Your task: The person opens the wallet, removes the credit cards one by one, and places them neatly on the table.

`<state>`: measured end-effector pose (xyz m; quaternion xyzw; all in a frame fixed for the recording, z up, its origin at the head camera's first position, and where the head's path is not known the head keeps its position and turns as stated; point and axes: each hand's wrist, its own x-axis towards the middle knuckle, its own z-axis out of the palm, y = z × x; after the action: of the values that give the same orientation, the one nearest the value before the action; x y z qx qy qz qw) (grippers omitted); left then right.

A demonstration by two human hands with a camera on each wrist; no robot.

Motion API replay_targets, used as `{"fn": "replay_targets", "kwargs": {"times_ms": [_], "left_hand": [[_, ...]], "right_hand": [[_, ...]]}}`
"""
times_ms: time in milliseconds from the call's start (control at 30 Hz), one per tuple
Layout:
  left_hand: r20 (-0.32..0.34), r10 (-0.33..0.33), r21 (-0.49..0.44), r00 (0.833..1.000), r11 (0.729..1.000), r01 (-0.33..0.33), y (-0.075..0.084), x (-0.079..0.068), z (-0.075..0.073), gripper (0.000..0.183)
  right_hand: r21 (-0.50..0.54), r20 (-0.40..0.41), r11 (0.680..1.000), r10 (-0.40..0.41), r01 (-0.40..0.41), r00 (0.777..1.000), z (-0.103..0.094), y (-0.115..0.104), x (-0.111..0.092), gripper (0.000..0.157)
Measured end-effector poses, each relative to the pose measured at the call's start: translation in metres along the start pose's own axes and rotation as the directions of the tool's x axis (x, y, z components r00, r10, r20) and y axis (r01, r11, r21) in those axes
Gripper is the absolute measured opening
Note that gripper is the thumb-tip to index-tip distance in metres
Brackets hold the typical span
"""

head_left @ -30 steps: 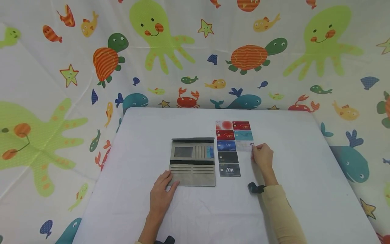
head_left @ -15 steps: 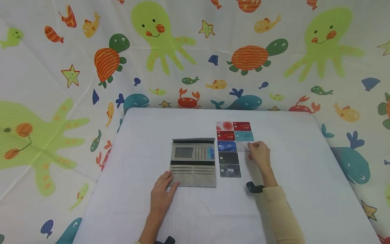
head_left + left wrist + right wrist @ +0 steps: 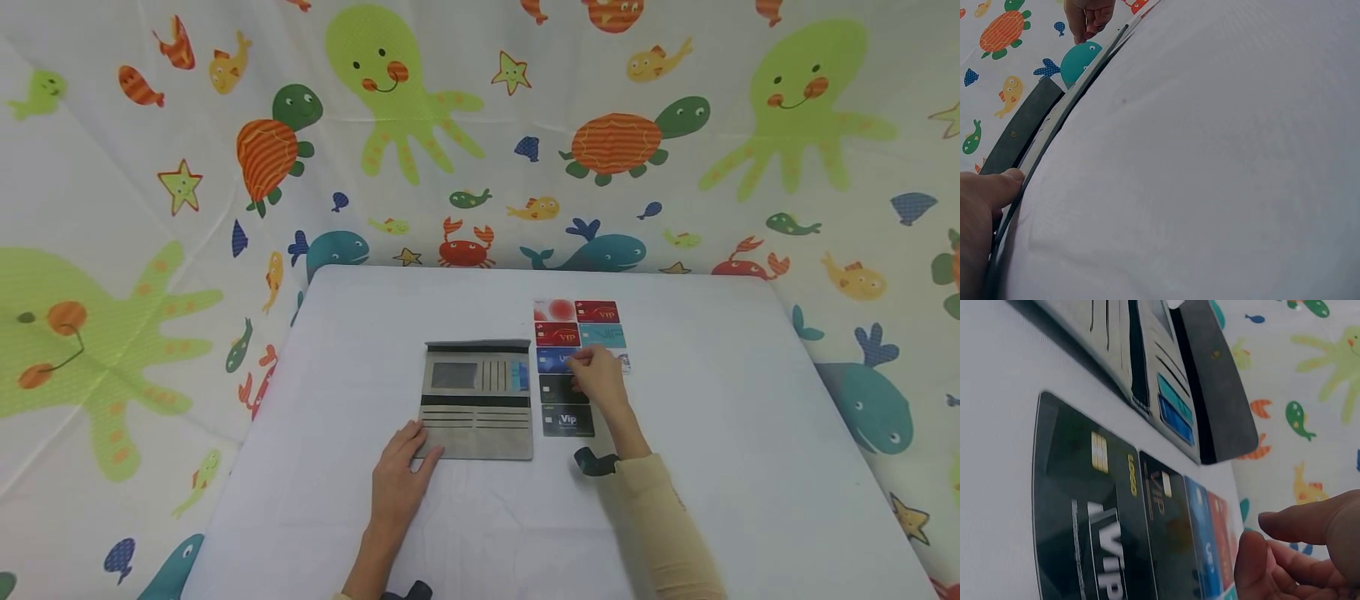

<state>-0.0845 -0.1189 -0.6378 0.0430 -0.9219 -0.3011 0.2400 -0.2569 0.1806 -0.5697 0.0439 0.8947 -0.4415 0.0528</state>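
An open grey wallet [image 3: 502, 437] lies flat on the white table, with blue cards [image 3: 519, 376] showing in its upper right slots. My left hand [image 3: 400, 482] rests on its lower left corner; in the left wrist view the thumb [image 3: 1011, 178] touches the wallet's edge. My right hand [image 3: 602, 379] is over the card rows, bent fingers above the blue VIP card [image 3: 551, 361]. In the right wrist view thumb and forefinger stand slightly apart, with nothing visible between them. The hand partly hides a pale card [image 3: 625, 359] and a black card [image 3: 557, 390].
Right of the wallet, cards lie in two columns: a dark Vip card [image 3: 567, 421] nearest, red cards [image 3: 597, 312] and a teal card [image 3: 602, 335] farther back. A curtain [image 3: 480, 125] printed with sea animals hangs behind the table [image 3: 750, 417].
My right hand has moved left, from the pale card's right edge to over the blue card. The pale card still lies in its place. My left hand stays on the wallet.
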Motion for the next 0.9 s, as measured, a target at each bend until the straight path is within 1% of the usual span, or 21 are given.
{"fn": "replay_targets", "kwargs": {"times_ms": [300,467,667,900], "left_hand": [[-0.005,0.006,0.0,1.0,1.0,-0.006,-0.001,0.0,0.001,0.046],[-0.006,0.008,-0.003,1.0,1.0,-0.008,-0.001,0.001,0.001,0.047],[-0.001,0.0,-0.011,1.0,1.0,0.0,-0.002,0.001,0.001,0.047],[-0.004,0.002,-0.006,1.0,1.0,-0.002,-0.001,0.0,0.001,0.047]], "right_hand": [[0.018,0.074,0.999,-0.047,0.046,0.996,0.02,-0.015,-0.002,0.025],[-0.008,0.119,0.997,-0.08,0.082,0.99,0.03,-0.022,0.0,0.023],[-0.036,0.18,0.994,-0.098,0.106,0.979,0.041,-0.029,0.003,0.024],[-0.062,0.21,0.991,-0.106,0.122,0.972,0.053,-0.032,0.006,0.022]]}}
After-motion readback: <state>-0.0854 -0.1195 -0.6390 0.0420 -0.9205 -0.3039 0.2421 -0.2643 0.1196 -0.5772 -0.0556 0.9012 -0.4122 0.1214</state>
